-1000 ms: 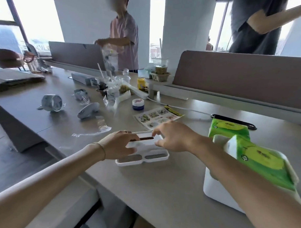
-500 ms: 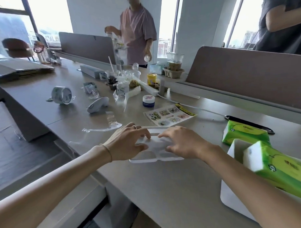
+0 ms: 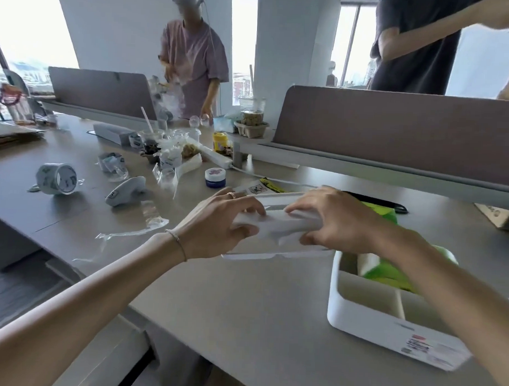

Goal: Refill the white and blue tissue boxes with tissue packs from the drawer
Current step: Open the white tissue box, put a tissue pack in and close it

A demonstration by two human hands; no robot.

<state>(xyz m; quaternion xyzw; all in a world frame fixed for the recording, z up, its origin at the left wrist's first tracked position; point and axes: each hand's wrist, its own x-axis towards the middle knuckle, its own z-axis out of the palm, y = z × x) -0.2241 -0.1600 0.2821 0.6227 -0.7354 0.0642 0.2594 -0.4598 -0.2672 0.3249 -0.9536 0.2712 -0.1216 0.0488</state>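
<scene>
Above the table, both hands' fingers curled around white lid.

Out past my fingers on the left I see a small blue jar with a white lid standing upright. Further left lies a tipped-over cup, a grey mouse-like device, and crumpled clear wrap. Beyond my fingertips a sticker sheet lies flat. Behind, a yellow can stands by a white power strip.
</scene>
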